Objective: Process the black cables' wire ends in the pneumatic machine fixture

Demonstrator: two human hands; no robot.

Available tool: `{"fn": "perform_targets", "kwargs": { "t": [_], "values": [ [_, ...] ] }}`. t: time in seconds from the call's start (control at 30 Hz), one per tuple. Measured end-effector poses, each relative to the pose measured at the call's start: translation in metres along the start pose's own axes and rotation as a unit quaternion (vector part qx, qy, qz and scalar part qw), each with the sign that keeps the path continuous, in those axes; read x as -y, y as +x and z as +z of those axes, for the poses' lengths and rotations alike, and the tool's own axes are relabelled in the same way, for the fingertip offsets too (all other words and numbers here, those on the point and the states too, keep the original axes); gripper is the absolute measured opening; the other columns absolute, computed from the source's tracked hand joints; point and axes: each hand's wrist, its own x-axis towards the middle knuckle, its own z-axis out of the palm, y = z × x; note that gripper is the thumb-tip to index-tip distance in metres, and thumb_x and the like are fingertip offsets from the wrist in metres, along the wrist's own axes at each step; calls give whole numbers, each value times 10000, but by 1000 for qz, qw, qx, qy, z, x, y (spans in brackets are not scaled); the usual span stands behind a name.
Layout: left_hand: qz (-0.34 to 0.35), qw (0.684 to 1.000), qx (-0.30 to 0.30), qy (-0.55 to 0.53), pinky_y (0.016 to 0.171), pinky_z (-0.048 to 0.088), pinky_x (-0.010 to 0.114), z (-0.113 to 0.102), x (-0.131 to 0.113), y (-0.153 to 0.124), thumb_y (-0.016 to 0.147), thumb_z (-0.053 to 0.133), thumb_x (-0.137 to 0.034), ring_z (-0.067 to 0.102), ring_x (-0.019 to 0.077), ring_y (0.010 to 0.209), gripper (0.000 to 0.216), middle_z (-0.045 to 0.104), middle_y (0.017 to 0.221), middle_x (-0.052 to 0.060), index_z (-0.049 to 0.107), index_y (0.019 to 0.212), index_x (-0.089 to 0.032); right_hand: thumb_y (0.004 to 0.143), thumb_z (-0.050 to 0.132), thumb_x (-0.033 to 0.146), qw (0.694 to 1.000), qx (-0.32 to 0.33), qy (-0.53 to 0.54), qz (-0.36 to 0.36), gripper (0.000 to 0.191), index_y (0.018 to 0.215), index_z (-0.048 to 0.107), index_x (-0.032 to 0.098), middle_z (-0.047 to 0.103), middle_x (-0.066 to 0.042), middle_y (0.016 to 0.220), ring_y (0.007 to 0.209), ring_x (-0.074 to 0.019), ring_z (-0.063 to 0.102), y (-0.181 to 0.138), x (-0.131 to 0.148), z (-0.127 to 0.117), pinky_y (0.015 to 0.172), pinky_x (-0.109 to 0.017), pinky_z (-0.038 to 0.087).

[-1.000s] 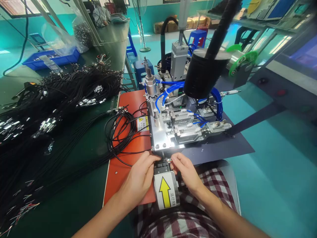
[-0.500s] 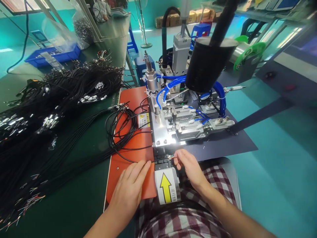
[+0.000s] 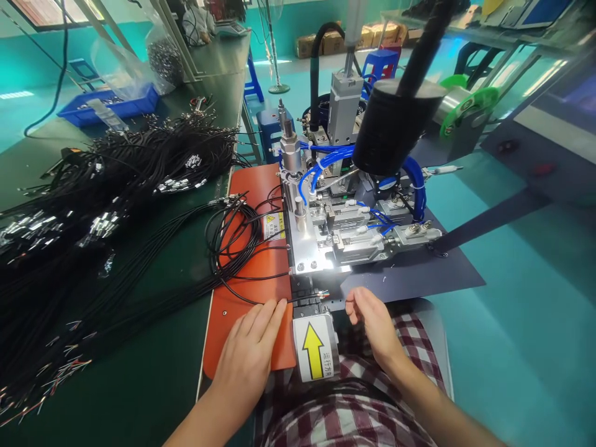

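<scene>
Cable (image 3: 305, 298) runs from the fingertips of the left hand (image 3: 246, 347) onto the black track (image 3: 303, 287), its stripped wires (image 3: 325, 294) pointing right, near the front edge of the machine (image 3: 307, 248). The left hand lies flat on the orange board (image 3: 215, 347), fingers stretched and close together, tips at the cable; whether they pinch it or only press it down, I cannot tell. The right hand (image 3: 375, 323) is just beside the wires but apart from them, its fingers loosely half-curled with nothing seen in them. On the board lies a coil (image 3: 239, 267) of the same black lead, partly reaching over the worktop (image 3: 153, 347).

The cable should be light and bendy, with a springy jacket that may be a little slick. The thin wires look the fragile part, easily splayed or bent, so a grip suits the black jacket just behind them better.
</scene>
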Motion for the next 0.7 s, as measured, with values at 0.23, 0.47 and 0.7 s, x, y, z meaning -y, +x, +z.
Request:
{"fn": "perform_targets", "kwargs": {
  "t": [0.23, 0.47, 0.7],
  "values": [
    [-1, 1000, -5, 0, 878, 430, 392, 1, 0, 2, 827, 316, 17, 528, 278, 1112, 567, 588, 1250, 131, 436, 1360, -134, 690, 664, 537, 999, 39, 6, 17, 342, 648, 589, 206, 528, 24, 575, 478, -125, 425, 2, 40, 23, 496, -280, 352],
    [-5, 1000, -9, -9, 880, 440, 398, 3, 1, 2, 845, 302, -11, 539, 270, 1109, 565, 594, 1245, 126, 429, 1374, -164, 672, 648, 329, 995, 48, 49, 77, 231, 560, 498, 195, 440, 59, 508, 452, -84, 352, 13, 41, 37, 445, -233, 269],
    [24, 999, -29, 22, 841, 445, 371, -3, 2, 5, 848, 331, -20, 548, 271, 1068, 500, 614, 1194, 140, 483, 1314, -119, 659, 673, 353, 974, 95, 108, 174, 283, 587, 451, 193, 443, 59, 532, 425, -59, 309, 17, 29, 32, 426, -212, 195]
  ]
}}
